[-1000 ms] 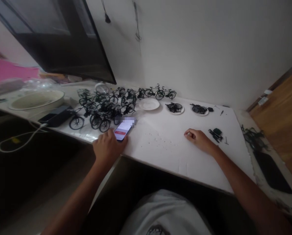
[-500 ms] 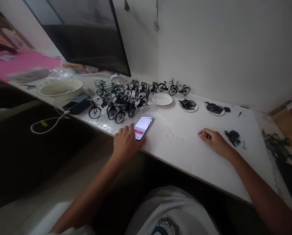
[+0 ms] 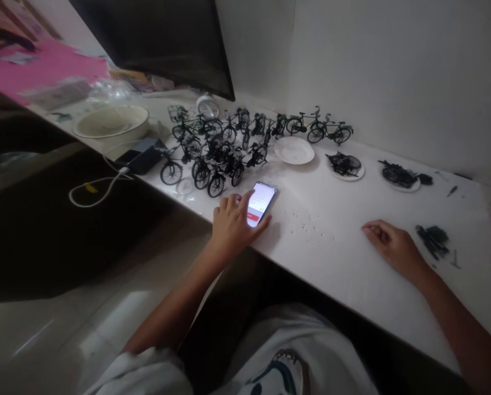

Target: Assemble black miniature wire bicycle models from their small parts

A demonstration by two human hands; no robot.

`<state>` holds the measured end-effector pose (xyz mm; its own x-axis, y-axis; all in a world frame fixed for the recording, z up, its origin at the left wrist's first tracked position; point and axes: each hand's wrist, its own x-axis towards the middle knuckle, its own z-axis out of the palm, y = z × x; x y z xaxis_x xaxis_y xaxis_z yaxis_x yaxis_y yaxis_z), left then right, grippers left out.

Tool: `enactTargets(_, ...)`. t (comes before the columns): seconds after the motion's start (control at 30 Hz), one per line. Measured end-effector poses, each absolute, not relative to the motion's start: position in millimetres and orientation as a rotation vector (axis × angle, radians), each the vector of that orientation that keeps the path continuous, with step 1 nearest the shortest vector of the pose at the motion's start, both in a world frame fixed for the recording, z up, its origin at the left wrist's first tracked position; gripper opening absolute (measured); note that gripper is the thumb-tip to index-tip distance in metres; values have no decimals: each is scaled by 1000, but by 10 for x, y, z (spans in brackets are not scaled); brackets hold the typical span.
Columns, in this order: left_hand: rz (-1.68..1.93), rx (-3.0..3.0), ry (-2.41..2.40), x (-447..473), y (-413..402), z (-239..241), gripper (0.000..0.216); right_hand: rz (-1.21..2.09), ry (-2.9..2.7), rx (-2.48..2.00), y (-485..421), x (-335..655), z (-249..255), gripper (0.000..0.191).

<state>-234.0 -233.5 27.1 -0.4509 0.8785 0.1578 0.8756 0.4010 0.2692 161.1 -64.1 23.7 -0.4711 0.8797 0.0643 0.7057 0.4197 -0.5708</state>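
White surface (image 3: 344,263) runs along a pale wall, with a dark screen (image 3: 158,38) leaning over its far left end. Your left hand (image 3: 232,225) lies on the near end of a lit phone (image 3: 262,198), which sits flat close to the near edge. The fingers (image 3: 245,198) are loosely spread across the glass, not closed round it. Your right hand (image 3: 393,248) rests on the surface well to the right, its fingers curled under; you cannot tell whether they hold anything.

Just beyond the phone, a crowd of small black bikes (image 3: 216,159) stands packed together, the nearest wheel almost at your fingertips. Right of them are an empty plate (image 3: 293,150) and two plates of black parts (image 3: 345,164) (image 3: 399,176). A loose heap of parts (image 3: 433,240) lies just right of your right hand, and white specks (image 3: 311,225) dot the space between your hands. On the far left are a bowl (image 3: 111,120), a black box (image 3: 140,156) with a white cable (image 3: 92,189) and a pink sheet (image 3: 43,68).

What the phone's screen says is too small to read, your hand covers its near end, and the parts are too tangled to tell apart.
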Motion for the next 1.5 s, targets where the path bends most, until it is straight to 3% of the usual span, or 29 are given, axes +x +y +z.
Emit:
enactTargets(0.53, 608, 1605, 2592, -2333, -2344, 211, 92, 756, -2290, -1467, -656, 1645, 262, 38)
enactTargets(0.87, 866, 1428, 2581, -2432, -2261, 115, 55, 858, -2235, -1447, -646, 1578, 382, 37)
enactTargets(1.5, 654, 1434, 2610, -2303, -2302, 201, 90, 940, -2278, -1375, -638, 1647, 339, 36)
